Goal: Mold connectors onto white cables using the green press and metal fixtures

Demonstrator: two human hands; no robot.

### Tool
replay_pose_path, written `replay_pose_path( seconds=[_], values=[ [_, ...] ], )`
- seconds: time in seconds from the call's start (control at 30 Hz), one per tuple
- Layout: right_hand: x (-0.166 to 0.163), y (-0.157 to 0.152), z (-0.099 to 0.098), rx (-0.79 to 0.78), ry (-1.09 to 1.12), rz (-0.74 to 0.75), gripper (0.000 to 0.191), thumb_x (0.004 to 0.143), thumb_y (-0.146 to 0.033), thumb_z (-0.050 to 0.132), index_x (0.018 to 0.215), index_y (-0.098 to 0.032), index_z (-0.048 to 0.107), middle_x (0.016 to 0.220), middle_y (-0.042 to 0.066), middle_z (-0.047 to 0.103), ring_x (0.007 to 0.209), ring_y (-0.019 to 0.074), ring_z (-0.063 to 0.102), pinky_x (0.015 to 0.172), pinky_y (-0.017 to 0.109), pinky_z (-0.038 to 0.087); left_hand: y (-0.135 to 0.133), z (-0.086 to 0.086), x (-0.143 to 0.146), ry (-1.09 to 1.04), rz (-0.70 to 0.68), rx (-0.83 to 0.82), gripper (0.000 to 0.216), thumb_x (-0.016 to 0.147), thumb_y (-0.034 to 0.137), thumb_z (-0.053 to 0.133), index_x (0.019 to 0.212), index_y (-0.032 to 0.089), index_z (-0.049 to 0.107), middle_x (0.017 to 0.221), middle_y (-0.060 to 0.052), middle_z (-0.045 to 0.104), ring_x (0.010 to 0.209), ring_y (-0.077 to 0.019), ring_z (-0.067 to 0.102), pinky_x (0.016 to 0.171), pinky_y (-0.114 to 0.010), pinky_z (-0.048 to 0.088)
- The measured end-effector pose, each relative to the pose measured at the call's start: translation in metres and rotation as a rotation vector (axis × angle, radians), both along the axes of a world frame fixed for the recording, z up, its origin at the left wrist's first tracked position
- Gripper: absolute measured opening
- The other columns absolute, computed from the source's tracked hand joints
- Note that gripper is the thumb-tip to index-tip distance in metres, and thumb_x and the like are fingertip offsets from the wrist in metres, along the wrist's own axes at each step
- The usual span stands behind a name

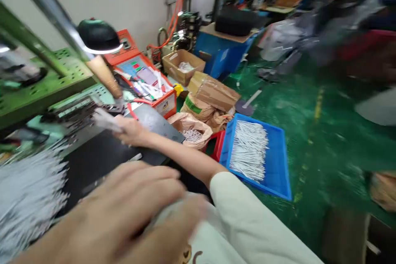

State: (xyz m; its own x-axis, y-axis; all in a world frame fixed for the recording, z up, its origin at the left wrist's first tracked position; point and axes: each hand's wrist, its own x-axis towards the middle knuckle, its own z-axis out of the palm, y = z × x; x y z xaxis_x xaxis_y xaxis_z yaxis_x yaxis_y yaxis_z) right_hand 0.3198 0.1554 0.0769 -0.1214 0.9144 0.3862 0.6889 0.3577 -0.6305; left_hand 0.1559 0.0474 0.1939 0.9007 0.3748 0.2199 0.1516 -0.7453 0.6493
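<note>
My left hand [133, 210] looms large and blurred in the foreground, back up. Its fingers are loosely bent, with the thumb apart, and I see nothing held in it. My right hand [131, 130] reaches over the black work surface [102, 156] and is closed on whitish strips [107, 120], smeared by motion. Just beyond the strips is a metal fixture [77, 111] on the machine, near a wooden-looking handle [105, 76]. A big pile of thin white strips [27, 198] lies to the left on the work surface.
A black lamp [99, 37] hangs over the bench beside a green perforated machine plate [71, 68]. An orange toolbox [167, 105] stands behind. On the right are an open sack [202, 126], cardboard [213, 93] and a blue tray [278, 161] holding white strips.
</note>
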Motion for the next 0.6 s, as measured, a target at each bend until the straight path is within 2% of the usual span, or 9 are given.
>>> replay_pose_path(
  seconds=[0.03,0.1,0.17,0.23,0.3,0.33,0.4,0.5,0.6],
  values=[
    [0.010,-0.008,0.006,-0.019,-0.020,-0.032,0.023,0.086,-0.014,0.061,0.109,-0.011,0.061,0.101,-0.001,0.069,0.095,0.0076,0.063,0.082,0.012,0.044,-0.018,-0.006,0.004,0.032,-0.037,0.017,0.030,0.082,0.044,0.064,0.112,0.048,0.066,0.103,0.005,0.070,0.118,-0.0285,0.058,0.086,-0.040,0.059],
    [0.045,-0.026,0.016,-0.040,0.015,-0.019,0.029,0.088,-0.016,0.056,0.116,-0.009,0.061,0.108,0.002,0.068,0.102,0.0123,0.063,0.089,0.020,0.046,-0.050,-0.027,0.008,0.096,-0.092,0.028,0.023,0.086,0.044,0.059,0.107,0.047,0.068,0.102,0.004,0.070,0.122,-0.0251,0.056,0.082,-0.035,0.059],
    [0.101,-0.050,0.017,-0.097,-0.054,-0.128,0.029,0.088,-0.020,0.057,0.114,-0.012,0.063,0.114,0.003,0.068,0.107,0.0184,0.063,0.093,0.028,0.047,-0.079,-0.051,0.007,0.173,-0.111,0.020,0.020,0.091,0.041,0.052,0.102,0.047,0.068,0.102,0.007,0.070,0.125,-0.0189,0.055,0.077,-0.029,0.058],
    [0.166,-0.085,0.006,-0.230,-0.177,-0.240,0.035,0.088,-0.026,0.057,0.120,-0.014,0.063,0.121,0.005,0.067,0.108,0.0227,0.063,0.091,0.033,0.046,-0.100,-0.072,-0.002,0.269,-0.135,0.029,0.025,0.094,0.037,0.045,0.101,0.048,0.066,0.103,0.013,0.069,0.124,-0.0122,0.055,0.074,-0.025,0.056],
    [0.223,-0.135,-0.016,-0.462,-0.301,-0.290,0.037,0.085,-0.023,0.062,0.121,-0.012,0.062,0.123,0.007,0.066,0.108,0.0244,0.063,0.094,0.034,0.046,-0.112,-0.084,-0.019,0.326,-0.153,0.066,0.027,0.094,0.037,0.042,0.105,0.048,0.064,0.104,0.017,0.068,0.122,-0.0088,0.055,0.075,-0.021,0.056],
    [0.245,-0.163,-0.031,-0.575,-0.355,-0.332,0.033,0.084,-0.017,0.064,0.116,-0.011,0.064,0.116,0.010,0.068,0.103,0.0246,0.064,0.092,0.037,0.048,-0.112,-0.088,-0.030,0.325,-0.165,0.091,0.027,0.093,0.037,0.043,0.108,0.048,0.064,0.104,0.019,0.067,0.122,-0.0086,0.056,0.076,-0.019,0.056],
    [0.273,-0.220,-0.066,-0.825,-0.459,-0.438,0.022,0.087,-0.016,0.065,0.107,-0.010,0.065,0.104,0.011,0.069,0.093,0.0215,0.066,0.086,0.039,0.053,-0.105,-0.093,-0.053,0.277,-0.168,0.131,0.029,0.090,0.038,0.048,0.112,0.049,0.063,0.103,0.019,0.067,0.122,-0.0102,0.057,0.077,-0.018,0.059],
    [0.284,-0.287,-0.123,-1.135,-0.550,-0.567,0.023,0.095,-0.030,0.061,0.111,-0.014,0.063,0.108,0.007,0.065,0.092,0.0170,0.064,0.081,0.037,0.056,-0.094,-0.096,-0.079,0.220,-0.088,0.153,0.034,0.088,0.035,0.050,0.117,0.050,0.061,0.101,0.019,0.067,0.122,-0.0149,0.059,0.078,-0.026,0.062],
    [0.275,-0.327,-0.166,-1.266,-0.611,-0.627,0.029,0.095,-0.035,0.061,0.115,-0.014,0.061,0.112,0.007,0.064,0.095,0.0179,0.064,0.083,0.038,0.056,-0.108,-0.093,-0.088,0.342,0.006,0.197,0.037,0.086,0.037,0.050,0.119,0.052,0.058,0.105,0.020,0.067,0.125,-0.0158,0.056,0.082,-0.031,0.061]
  ],
)
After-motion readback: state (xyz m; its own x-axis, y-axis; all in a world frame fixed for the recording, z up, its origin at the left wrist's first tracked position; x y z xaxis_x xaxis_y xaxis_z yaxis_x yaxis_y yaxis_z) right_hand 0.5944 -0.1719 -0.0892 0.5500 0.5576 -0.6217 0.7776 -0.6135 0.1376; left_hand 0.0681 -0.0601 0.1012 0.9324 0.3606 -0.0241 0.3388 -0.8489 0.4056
